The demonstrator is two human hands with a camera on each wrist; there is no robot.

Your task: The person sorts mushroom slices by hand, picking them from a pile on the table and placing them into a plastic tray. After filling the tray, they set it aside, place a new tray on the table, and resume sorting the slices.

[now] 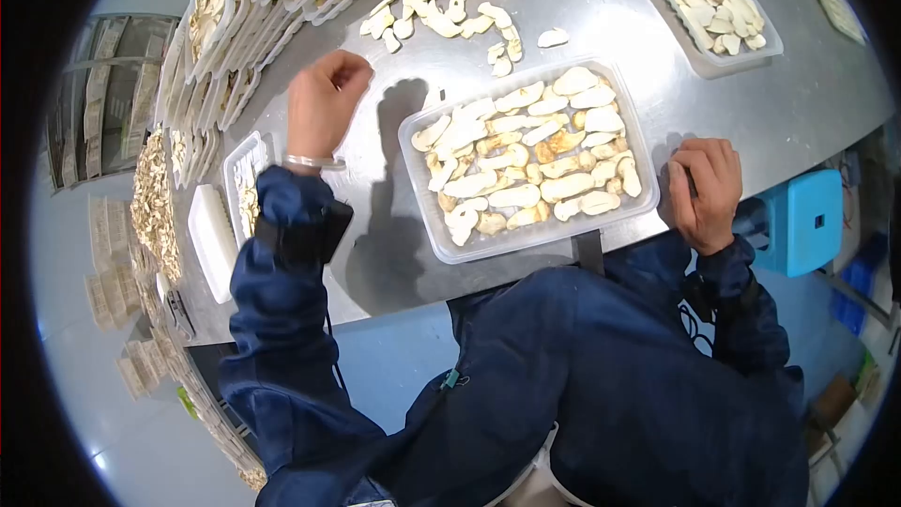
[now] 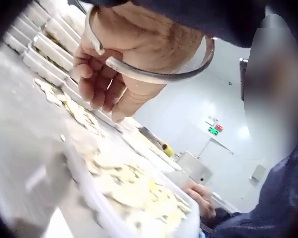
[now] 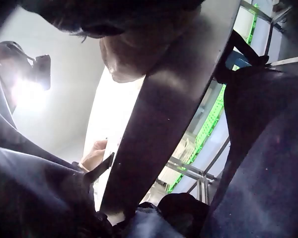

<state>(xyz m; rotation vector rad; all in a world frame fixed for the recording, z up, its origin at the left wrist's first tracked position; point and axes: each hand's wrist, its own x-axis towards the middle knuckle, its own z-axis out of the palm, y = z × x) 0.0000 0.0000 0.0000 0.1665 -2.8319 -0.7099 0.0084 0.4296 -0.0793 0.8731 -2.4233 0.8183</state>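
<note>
A clear plastic tray of mushroom slices laid in rows stands near the table's front edge. My left hand is over the table to the tray's left, between it and the stacked trays. In the left wrist view, the fingers curl loosely with nothing held. My right hand rests at the table edge, just right of the tray, fingers loosely bent. The right wrist view shows only part of that hand, dark and close. Beyond the tray lies a loose group of mushroom slices.
Stacked trays rise at the back left. Another filled tray stands at the back right. A white container and a narrow tray sit at the left. A blue stool is beside the table at the right.
</note>
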